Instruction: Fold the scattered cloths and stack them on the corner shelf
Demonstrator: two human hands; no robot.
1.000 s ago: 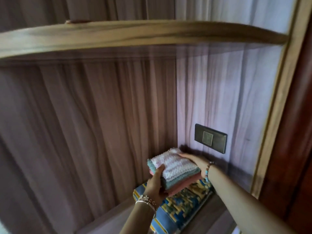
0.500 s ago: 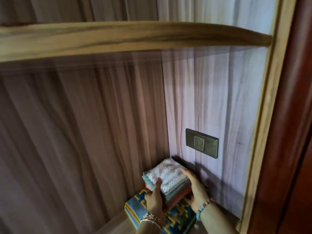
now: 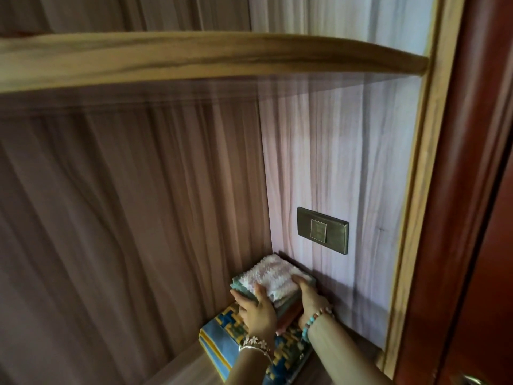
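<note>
A small stack of folded cloths (image 3: 274, 276), white knit on top with teal and pink layers below, sits in the corner of the lower shelf (image 3: 180, 365) on a larger blue and yellow patterned folded cloth (image 3: 222, 345). My left hand (image 3: 256, 309) grips the stack's near left side, thumb on top. My right hand (image 3: 309, 300) holds the right side, fingers curled over the top edge. Both wrists wear bracelets.
A wooden upper shelf (image 3: 194, 56) spans overhead. A metal switch plate (image 3: 322, 230) is on the right wall just above the stack. A wooden door frame (image 3: 413, 190) and a reddish door stand at right.
The stack has been lowered and pushed deeper into the corner onto the patterned cloth. Both hands came closer together on it; the view shifted right.
</note>
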